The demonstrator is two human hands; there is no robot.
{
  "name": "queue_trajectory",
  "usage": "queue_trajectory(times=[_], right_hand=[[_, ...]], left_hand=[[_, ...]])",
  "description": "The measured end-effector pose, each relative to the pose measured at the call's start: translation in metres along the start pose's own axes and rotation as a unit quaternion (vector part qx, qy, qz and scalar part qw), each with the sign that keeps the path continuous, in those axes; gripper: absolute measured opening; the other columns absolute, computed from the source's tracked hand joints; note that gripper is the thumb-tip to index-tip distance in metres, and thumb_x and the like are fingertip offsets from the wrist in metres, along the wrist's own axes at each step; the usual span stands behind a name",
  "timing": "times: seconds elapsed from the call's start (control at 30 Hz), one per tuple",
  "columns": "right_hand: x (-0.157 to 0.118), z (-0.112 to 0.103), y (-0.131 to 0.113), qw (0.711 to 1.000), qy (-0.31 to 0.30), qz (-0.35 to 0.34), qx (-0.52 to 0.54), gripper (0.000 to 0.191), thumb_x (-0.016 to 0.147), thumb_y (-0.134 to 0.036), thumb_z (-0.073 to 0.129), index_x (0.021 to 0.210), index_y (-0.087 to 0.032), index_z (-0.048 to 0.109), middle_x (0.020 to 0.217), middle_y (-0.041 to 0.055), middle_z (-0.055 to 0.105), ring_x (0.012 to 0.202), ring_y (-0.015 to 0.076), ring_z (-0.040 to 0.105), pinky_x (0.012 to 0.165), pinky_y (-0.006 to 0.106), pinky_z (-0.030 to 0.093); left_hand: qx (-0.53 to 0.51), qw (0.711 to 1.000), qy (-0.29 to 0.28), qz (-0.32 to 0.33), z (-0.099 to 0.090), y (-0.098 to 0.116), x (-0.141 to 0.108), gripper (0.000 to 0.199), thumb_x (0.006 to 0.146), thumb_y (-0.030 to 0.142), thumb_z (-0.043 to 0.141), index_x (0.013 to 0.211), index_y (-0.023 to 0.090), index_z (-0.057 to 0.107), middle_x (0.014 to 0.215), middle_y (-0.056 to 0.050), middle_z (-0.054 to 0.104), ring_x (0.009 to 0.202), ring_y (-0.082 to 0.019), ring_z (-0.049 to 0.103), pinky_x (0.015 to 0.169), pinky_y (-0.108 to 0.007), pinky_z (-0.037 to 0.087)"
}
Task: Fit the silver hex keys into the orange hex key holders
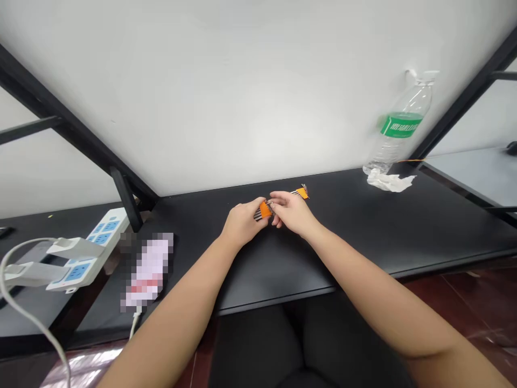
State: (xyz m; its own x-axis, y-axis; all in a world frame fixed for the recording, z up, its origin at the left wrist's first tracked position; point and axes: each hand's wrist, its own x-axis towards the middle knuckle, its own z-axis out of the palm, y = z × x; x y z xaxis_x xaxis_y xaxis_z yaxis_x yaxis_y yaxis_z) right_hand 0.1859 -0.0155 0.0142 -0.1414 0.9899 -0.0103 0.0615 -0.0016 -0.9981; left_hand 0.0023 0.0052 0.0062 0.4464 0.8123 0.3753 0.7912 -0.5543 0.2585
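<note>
My left hand (pixel 241 222) is closed around a hex key set (pixel 264 209), an orange holder with several silver rods. My right hand (pixel 294 214) meets it from the right, thumb and fingers pinched at the metal ends beside the holder. What exactly those fingertips grip is too small to make out. Just behind the right hand, a second orange holder with silver rods (pixel 302 192) lies on the black table (pixel 266 275), partly covered by that hand.
At the back right a clear bottle with a green label (pixel 402 125) stands near crumpled white tissue (pixel 390 181). On the left are a white power strip (pixel 97 237) with plugs and a blurred-out phone-like object (pixel 147 272) on a cable. Black frame bars (pixel 81 132) slope at the left side.
</note>
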Motion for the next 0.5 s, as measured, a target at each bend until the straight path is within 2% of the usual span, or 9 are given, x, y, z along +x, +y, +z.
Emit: queue_trajectory(times=[0.07, 0.13, 0.27, 0.4, 0.5], right_hand=[[-0.003, 0.003, 0.000, 1.000, -0.020, 0.008, -0.005, 0.058, 0.093, -0.021, 0.059, 0.149, -0.021, 0.047, 0.146, 0.0158, 0.057, 0.052, 0.0083, 0.064, 0.047, 0.027, 0.058], [-0.008, 0.005, 0.000, 0.998, -0.038, 0.002, -0.052, 0.069, 0.090, -0.017, 0.059, 0.156, -0.027, 0.040, 0.150, 0.0139, 0.055, 0.049, 0.0077, 0.062, 0.046, 0.027, 0.056], [-0.014, 0.007, -0.002, 0.992, -0.054, -0.011, -0.113, 0.074, 0.088, -0.013, 0.060, 0.157, -0.030, 0.041, 0.133, 0.0114, 0.068, 0.048, 0.0081, 0.062, 0.047, 0.024, 0.054], [-0.011, 0.006, -0.005, 0.999, -0.034, 0.020, 0.031, 0.067, 0.088, -0.016, 0.060, 0.153, -0.024, 0.043, 0.147, 0.0165, 0.057, 0.048, 0.0072, 0.061, 0.042, 0.026, 0.052], [-0.010, 0.003, -0.011, 0.989, -0.031, 0.048, 0.139, 0.061, 0.087, -0.014, 0.060, 0.146, -0.017, 0.047, 0.146, 0.0193, 0.057, 0.047, 0.0073, 0.060, 0.040, 0.026, 0.050]], left_hand=[[0.004, 1.000, -0.001, -0.004, 0.000, -0.001, 0.001, 0.044, 0.086, 0.034, 0.068, 0.129, 0.026, 0.063, 0.114, -0.003, 0.077, 0.096, -0.026, 0.074, 0.087, -0.035, 0.053], [0.004, 1.000, -0.006, -0.008, 0.000, -0.003, 0.001, 0.045, 0.088, 0.034, 0.067, 0.131, 0.025, 0.062, 0.117, -0.005, 0.076, 0.099, -0.027, 0.074, 0.088, -0.035, 0.053], [0.008, 1.000, -0.019, -0.023, -0.002, -0.005, 0.001, 0.044, 0.088, 0.037, 0.066, 0.131, 0.026, 0.063, 0.108, -0.004, 0.078, 0.092, -0.027, 0.075, 0.083, -0.036, 0.054], [0.011, 1.000, -0.003, -0.019, -0.002, -0.004, 0.000, 0.047, 0.086, 0.035, 0.069, 0.132, 0.027, 0.063, 0.110, -0.003, 0.078, 0.095, -0.026, 0.075, 0.085, -0.034, 0.055], [0.018, 1.000, 0.009, -0.015, 0.000, -0.005, 0.000, 0.049, 0.086, 0.034, 0.070, 0.133, 0.025, 0.062, 0.113, -0.005, 0.077, 0.097, -0.027, 0.075, 0.090, -0.035, 0.054]])
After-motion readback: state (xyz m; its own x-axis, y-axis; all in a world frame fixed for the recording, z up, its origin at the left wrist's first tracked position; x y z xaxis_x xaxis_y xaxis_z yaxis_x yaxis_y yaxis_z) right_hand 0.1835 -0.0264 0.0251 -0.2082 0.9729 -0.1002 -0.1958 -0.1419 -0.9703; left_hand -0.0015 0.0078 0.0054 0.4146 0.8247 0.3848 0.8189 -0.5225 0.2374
